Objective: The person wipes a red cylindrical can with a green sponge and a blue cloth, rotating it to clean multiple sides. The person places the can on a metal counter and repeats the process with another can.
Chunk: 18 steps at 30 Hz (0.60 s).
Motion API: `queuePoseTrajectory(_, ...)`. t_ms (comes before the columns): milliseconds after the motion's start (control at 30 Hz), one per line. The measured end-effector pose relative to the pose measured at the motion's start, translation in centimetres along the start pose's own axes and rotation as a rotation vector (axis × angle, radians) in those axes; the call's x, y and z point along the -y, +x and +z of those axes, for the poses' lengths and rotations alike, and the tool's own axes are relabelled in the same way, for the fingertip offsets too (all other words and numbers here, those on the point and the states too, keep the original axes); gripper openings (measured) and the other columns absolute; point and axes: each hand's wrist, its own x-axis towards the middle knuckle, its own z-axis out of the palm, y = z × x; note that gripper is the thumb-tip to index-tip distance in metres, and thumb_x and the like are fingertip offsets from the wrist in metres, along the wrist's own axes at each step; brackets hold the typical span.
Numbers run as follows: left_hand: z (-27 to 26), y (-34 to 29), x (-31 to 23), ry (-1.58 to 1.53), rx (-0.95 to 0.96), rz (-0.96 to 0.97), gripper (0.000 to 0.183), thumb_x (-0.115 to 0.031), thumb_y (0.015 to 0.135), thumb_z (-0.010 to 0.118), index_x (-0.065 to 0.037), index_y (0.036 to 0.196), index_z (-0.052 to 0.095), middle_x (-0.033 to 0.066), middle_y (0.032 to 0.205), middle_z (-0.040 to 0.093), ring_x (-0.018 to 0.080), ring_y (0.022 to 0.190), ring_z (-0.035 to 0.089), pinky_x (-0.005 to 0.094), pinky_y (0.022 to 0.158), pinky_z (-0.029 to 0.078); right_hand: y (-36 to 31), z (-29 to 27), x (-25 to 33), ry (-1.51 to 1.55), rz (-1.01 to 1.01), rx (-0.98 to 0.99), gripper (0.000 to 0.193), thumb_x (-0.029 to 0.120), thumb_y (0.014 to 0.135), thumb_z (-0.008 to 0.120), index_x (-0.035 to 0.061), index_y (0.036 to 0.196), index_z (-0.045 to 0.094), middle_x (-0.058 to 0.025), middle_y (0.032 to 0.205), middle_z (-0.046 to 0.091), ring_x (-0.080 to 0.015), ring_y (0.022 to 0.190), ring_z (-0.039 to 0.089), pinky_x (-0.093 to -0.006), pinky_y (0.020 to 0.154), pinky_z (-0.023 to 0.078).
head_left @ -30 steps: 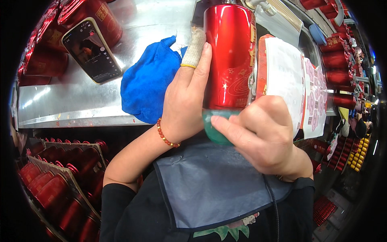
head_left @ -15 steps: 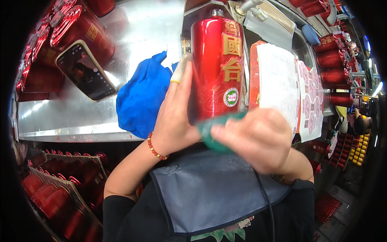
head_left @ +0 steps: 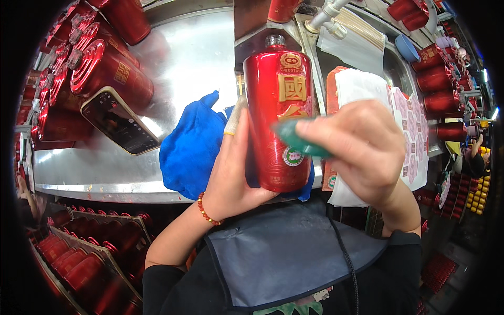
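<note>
Right hand [head_left: 362, 152] pinches the green tool [head_left: 303, 138], and we've just swept it off the base, up over the front of the red bottle [head_left: 262, 126] at ten o'clock: that gold-lettered face is getting our attention now! Left hand [head_left: 227, 176] spreads along its nine-o'clock side, blue cloth [head_left: 190, 152] beyond.

Left hand [head_left: 229, 181] holds a red bottle [head_left: 264, 113], right hand [head_left: 370, 149] a green piece [head_left: 303, 138].
</note>
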Motion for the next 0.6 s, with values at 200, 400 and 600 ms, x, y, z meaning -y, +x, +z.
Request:
queuePoseTrajectory(200,-0.2,-0.1,-0.1,-0.002,0.036,-0.032,0.128,-0.025,0.069,0.095,0.009,0.16,0.012,0.0343,0.159,0.03,0.0482,0.146,0.036,0.049,0.118,0.035,0.2,-0.1,0.2,0.005,-0.016,0.027,0.042,-0.002,0.063,0.079,0.0062,0.104,0.08,-0.0046,0.08,0.063,-0.0228,0.073,0.059,-0.0344,0.064,0.05)
queuePoseTrajectory(400,-0.2,-0.2,-0.4,-0.038,0.043,-0.09,0.128,-0.027,0.066,0.099,0.003,0.16,0.018,0.0253,0.162,0.029,0.0396,0.15,0.033,0.0468,0.122,0.03,0.4,-0.6,-0.4,0.007,0.004,0.064,0.043,0.002,0.062,0.082,0.005,0.104,0.079,-0.004,0.077,0.06,-0.0223,0.071,0.057,-0.0343,0.063,0.048)
queuePoseTrajectory(600,-0.1,0.0,-0.1,-0.036,0.034,-0.069,0.126,-0.028,0.068,0.097,0.002,0.161,0.017,0.0266,0.163,0.027,0.0401,0.152,0.03,0.0469,0.123,0.029,0.8,-0.9,-0.4,0.03,0.04,0.08,0.042,0.003,0.061,0.085,0.0062,0.103,0.08,-0.0037,0.077,0.06,-0.0214,0.07,0.057,-0.0331,0.063,0.046)
